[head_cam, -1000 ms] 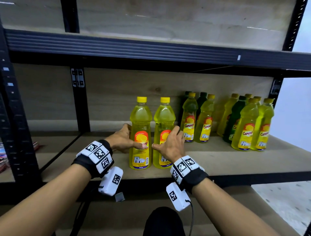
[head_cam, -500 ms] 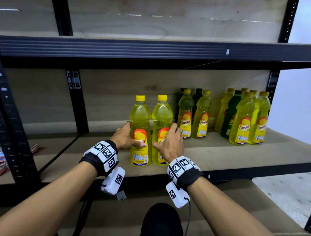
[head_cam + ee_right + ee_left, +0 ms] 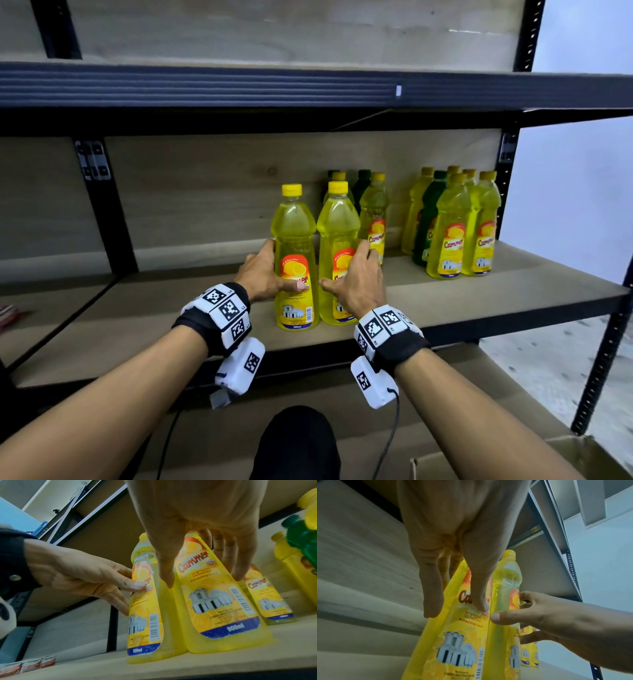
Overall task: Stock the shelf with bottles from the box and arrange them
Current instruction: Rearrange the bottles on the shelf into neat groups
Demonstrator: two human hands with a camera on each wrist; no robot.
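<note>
Two tall yellow dish-liquid bottles stand side by side near the front edge of the wooden shelf board (image 3: pixel 479 294). My left hand (image 3: pixel 265 272) grips the left bottle (image 3: pixel 294 240), thumb on its label and fingers round its left side. My right hand (image 3: pixel 356 277) grips the right bottle (image 3: pixel 337 226) in the same way from the right. The left wrist view shows the left hand (image 3: pixel 453 574) on the left bottle (image 3: pixel 458 635). The right wrist view shows the right hand (image 3: pixel 197 547) on the right bottle (image 3: pixel 214 608), both bottles upright and touching.
Behind, a small group of yellow and green bottles (image 3: pixel 375 212) stands mid-shelf, and a larger group (image 3: pixel 455 226) at the right end. The upper shelf beam (image 3: pixel 308 85) hangs overhead. A cardboard box (image 3: pixel 565 455) lies at the bottom right. Small packs (image 3: pixel 25 665) sit at the lower left.
Both hands keep hold of their bottles. The pair now appears nearer the middle group behind it, and the head view has shifted.
</note>
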